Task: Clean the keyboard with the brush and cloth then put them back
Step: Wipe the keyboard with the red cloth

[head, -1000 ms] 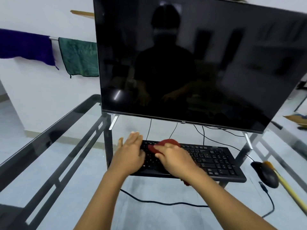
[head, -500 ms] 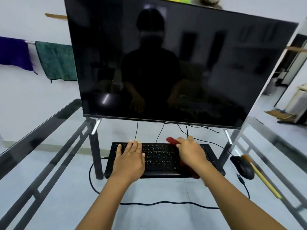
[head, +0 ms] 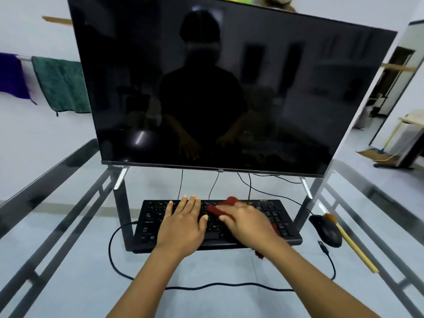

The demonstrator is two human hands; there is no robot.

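A black keyboard [head: 278,216] lies on the glass table under the big dark screen. My left hand [head: 183,226] rests flat on the keyboard's left half, fingers spread. My right hand [head: 247,223] presses a red cloth [head: 218,208] onto the middle keys; part of the cloth sticks out past my fingers and a corner hangs below my wrist. A brush with a yellow handle [head: 353,246] lies on the table to the right of the mouse, bristles toward the far end.
A black mouse [head: 325,230] sits just right of the keyboard, its cable looping along the front. A large dark monitor [head: 229,88] stands behind on two feet. Green [head: 62,86] and purple towels hang on a rail at the left wall.
My right hand with the red cloth has slid left from the keyboard's right part to its middle. My left hand stays flat on the left half. The view has shifted slightly.
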